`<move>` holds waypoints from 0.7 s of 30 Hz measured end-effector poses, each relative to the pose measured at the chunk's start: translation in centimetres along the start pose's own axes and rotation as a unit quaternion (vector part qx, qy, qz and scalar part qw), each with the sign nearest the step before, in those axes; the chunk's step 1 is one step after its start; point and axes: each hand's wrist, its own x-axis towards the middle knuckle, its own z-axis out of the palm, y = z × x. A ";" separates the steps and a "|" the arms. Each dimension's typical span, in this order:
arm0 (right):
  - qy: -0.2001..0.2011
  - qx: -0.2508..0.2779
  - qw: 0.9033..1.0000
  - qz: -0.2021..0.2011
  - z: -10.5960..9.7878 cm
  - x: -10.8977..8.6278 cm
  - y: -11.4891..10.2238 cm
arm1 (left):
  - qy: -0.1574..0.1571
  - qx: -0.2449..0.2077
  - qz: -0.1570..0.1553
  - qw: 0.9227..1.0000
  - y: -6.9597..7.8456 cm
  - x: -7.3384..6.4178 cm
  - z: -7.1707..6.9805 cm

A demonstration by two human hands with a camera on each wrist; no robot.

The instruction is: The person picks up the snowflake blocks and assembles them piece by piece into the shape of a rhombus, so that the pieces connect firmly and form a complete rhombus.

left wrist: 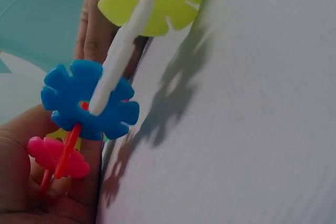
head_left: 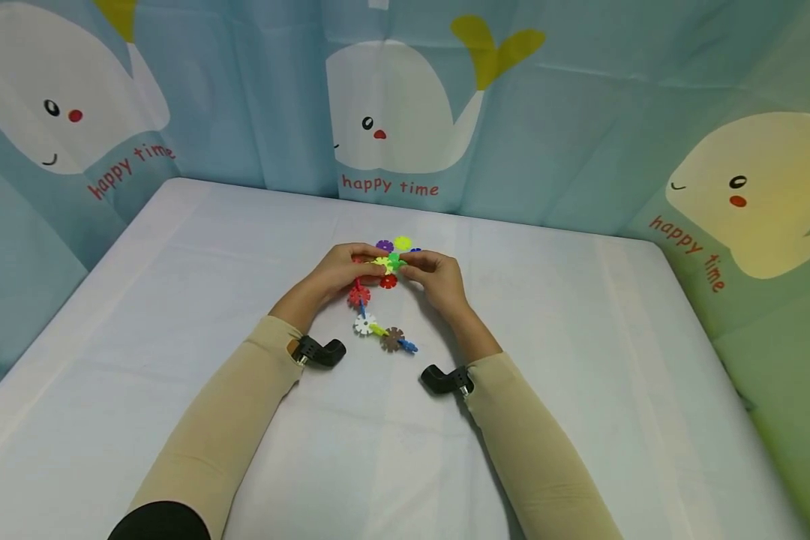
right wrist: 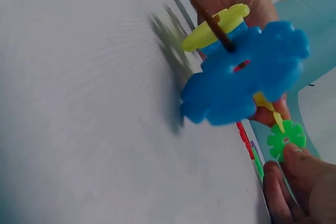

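My right hand (head_left: 439, 277) pinches a green snowflake disc (right wrist: 275, 142) between thumb and fingers. The green disc meets a yellow snowflake disc (head_left: 381, 264) at the left hand's fingertips. My left hand (head_left: 340, 268) grips the upper end of a chain of slotted snowflake discs. Down from that hand the chain runs through a red disc (head_left: 359, 297), a white disc (head_left: 363, 325), a brown disc (head_left: 392, 340) and a blue disc (head_left: 409, 346). In the left wrist view a pinkish-red disc (left wrist: 50, 153) shows by the palm. Whether the green and yellow discs interlock, I cannot tell.
Beyond the hands lie a purple disc (head_left: 385, 245), a lime-yellow disc (head_left: 403, 242) and a partly hidden dark blue disc (head_left: 415, 250). A red disc (head_left: 388, 281) shows between the hands. A white-covered table (head_left: 580, 420) stands against a whale-print curtain (head_left: 567, 150).
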 end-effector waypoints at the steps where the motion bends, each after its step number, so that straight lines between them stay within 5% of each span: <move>1: 0.000 -0.002 1.000 0.002 0.0 0.0 0.0 | -0.004 -0.013 -0.001 1.000 0.0 0.0 -0.1; 5: -0.003 -0.015 1.000 0.012 0.0 -0.1 -0.1 | -0.012 -0.054 -0.002 0.998 -0.2 0.0 -0.6; 14: -0.042 -0.071 0.997 0.007 0.2 -0.6 -0.5 | 0.001 -0.010 -0.008 1.000 -0.3 0.2 -1.9; 21: -0.059 -0.093 0.994 -0.008 0.4 -0.7 -0.9 | -0.003 -0.029 -0.010 1.000 -0.1 0.0 -2.2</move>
